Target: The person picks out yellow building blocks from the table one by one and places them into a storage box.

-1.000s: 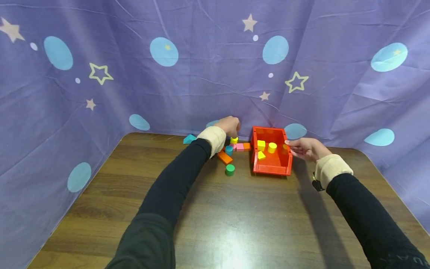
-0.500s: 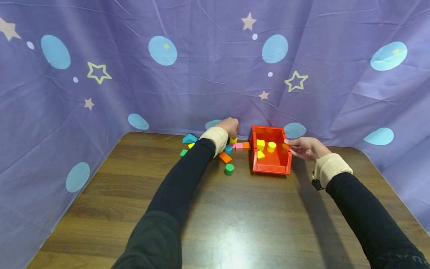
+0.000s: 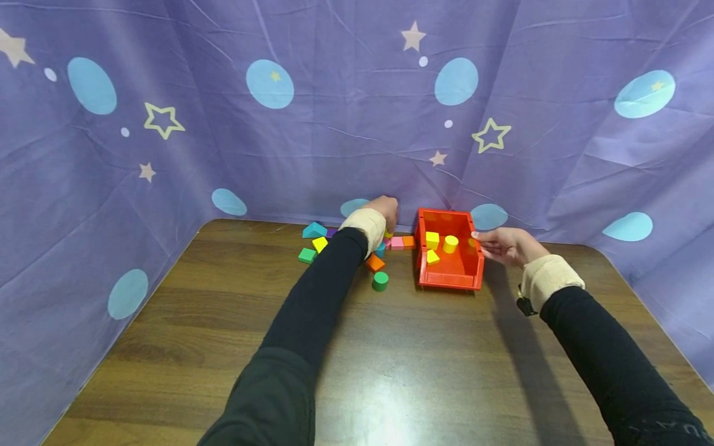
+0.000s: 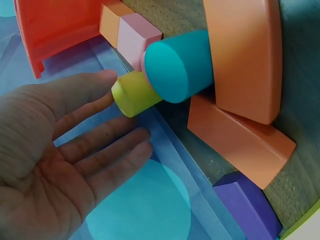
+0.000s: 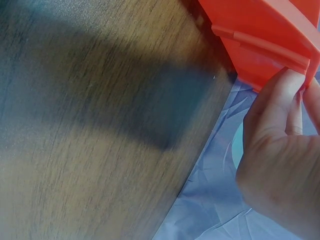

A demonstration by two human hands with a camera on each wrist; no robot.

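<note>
My left hand [image 3: 386, 209] is at the back of the table. In the left wrist view its thumb and index finger close about the end of a yellow cylinder block [image 4: 135, 95], the other fingers stretched out below. A blue cylinder [image 4: 175, 65] and a pink block [image 4: 137, 37] sit right by it. With thumb and fingers, my right hand [image 3: 510, 244] pinches the right rim of a red bin [image 3: 454, 280]. Inside the bin lie a yellow cube [image 3: 432, 240], a yellow cylinder [image 3: 450, 244] and a yellow triangular block [image 3: 432, 257].
Orange blocks [image 3: 375, 263] and a green cylinder [image 3: 380, 282] lie left of the bin. Farther left are a light-blue triangular block [image 3: 315, 230], a yellow block [image 3: 320, 244], a green block [image 3: 307, 255] and a purple block [image 4: 247, 205]. A purple curtain [image 3: 334, 148] hangs directly behind the table.
My left hand has shifted slightly right and down over the yellow cylinder, and its forearm has swung right, uncovering green, yellow and purple blocks. The right hand stays on the bin.
</note>
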